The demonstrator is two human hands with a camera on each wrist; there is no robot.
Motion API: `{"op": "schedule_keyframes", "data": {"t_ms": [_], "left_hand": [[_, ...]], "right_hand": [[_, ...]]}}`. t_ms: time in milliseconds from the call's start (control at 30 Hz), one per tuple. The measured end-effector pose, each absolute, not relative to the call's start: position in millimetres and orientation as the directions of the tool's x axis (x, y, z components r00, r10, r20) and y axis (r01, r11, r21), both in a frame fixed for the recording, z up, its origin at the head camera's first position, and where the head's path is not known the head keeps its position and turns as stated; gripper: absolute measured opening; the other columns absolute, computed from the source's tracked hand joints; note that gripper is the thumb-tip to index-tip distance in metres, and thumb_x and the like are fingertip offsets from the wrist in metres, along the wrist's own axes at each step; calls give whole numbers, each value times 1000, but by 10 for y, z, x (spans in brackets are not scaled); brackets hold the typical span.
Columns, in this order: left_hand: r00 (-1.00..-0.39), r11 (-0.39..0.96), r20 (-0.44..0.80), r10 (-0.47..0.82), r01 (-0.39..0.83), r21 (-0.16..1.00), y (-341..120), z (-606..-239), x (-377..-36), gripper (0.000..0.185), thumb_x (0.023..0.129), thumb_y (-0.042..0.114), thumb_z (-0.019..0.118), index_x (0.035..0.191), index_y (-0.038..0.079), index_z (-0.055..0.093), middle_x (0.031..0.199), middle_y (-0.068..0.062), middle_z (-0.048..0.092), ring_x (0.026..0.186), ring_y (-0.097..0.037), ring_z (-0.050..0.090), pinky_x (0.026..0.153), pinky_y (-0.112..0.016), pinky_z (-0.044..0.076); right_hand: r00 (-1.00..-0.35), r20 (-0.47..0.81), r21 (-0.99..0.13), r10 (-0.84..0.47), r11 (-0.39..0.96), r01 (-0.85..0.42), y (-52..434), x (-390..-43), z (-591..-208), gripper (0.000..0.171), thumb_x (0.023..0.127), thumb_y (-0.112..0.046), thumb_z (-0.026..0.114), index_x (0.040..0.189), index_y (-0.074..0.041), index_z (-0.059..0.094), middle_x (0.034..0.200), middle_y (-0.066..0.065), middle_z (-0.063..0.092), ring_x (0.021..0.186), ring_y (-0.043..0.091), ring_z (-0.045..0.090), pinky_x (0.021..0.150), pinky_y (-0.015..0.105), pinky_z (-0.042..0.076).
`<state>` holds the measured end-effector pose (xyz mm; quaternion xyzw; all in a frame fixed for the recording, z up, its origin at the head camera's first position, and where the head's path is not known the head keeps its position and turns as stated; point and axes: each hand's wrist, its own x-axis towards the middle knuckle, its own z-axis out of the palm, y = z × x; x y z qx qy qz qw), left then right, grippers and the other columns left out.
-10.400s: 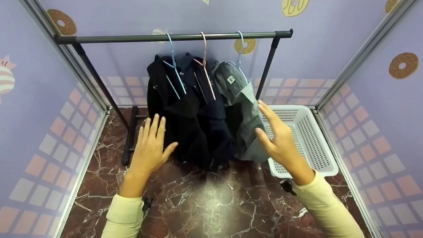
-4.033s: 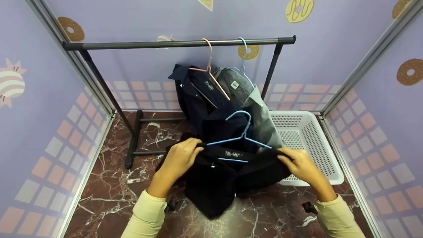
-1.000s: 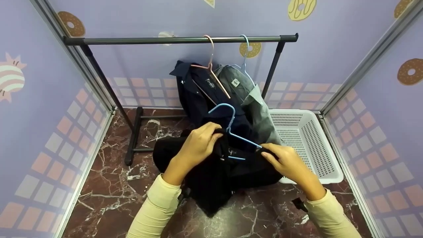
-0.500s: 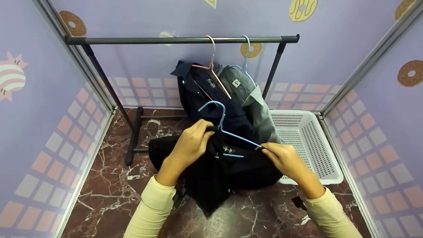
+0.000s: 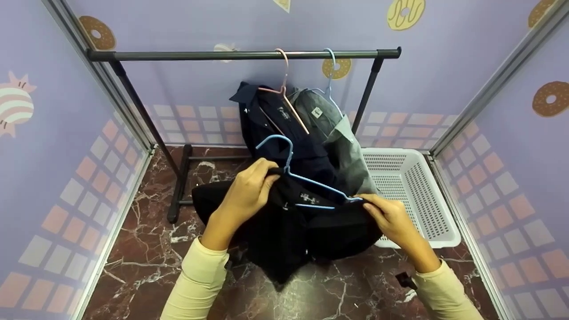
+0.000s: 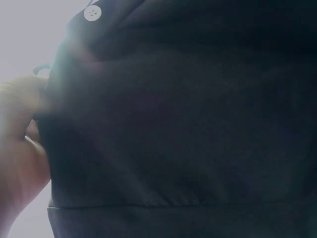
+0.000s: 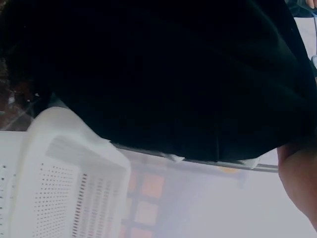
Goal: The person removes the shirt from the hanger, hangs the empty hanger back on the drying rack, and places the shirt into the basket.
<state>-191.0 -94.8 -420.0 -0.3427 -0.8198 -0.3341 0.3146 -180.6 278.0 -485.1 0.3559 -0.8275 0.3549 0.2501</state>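
The left hand [image 5: 246, 195] curls around the collar and shoulder of a black shirt [image 5: 284, 231], its fingers bunched into the cloth just beside the neck of a blue hanger [image 5: 295, 175]. The right hand [image 5: 389, 215] pinches the shirt's other shoulder at about 3 o'clock from the left hand, right where the hanger's arm ends. The two hands are well apart, with the garment stretched between them and its body sagging towards the marble floor [image 5: 146, 231].

The blue hanger is off the rail; its hook points up towards 11 o'clock and its lower bar lies across the shirt's neck label. In the left wrist view the dark cloth [image 6: 188, 124] fills nearly the whole picture, with a white button [image 6: 92, 13] at the top left and blurred fingers [image 6: 22, 99] at the edge. The right wrist view shows the same black cloth [image 7: 158, 74] hanging above the white basket [image 7: 74, 183].

At 12 o'clock from the hands, a navy shirt [image 5: 271, 129] hangs on a pink hanger [image 5: 284, 89], and a grey shirt [image 5: 342, 146] hangs just beside it on another blue hanger [image 5: 330, 73], both from the dark clothes rail [image 5: 200, 54]. The perforated white basket [image 5: 418, 195] stands on the floor at 3 o'clock, touching the black shirt's edge.
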Motion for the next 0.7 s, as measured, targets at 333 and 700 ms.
{"op": "schedule_keyframes", "data": {"t_ms": [333, 700], "left_hand": [[-556, 525, 756, 345, 782, 335, -1007, -4173, -1899, 11, 100, 7, 64, 108, -1, 64, 95, -9, 65, 83, -21, 66, 78, -34, 59], [-558, 511, 746, 363, 789, 342, -952, -4155, -1908, 11, 102, 8, 63, 109, -1, 64, 96, -9, 66, 85, -21, 66, 80, -32, 59]], "right_hand": [[-698, 656, -571, -286, 416, -707, 2862, -1728, -5084, 37, 79, 19, 75, 112, 2, 76, 102, 17, 78, 97, -2, 69, 85, 8, 53], [-683, 655, -550, -322, 416, -724, 2675, -1609, -5071, 41, 67, 21, 82, 106, 6, 76, 88, 15, 77, 65, -3, 60, 60, 6, 48]]}}
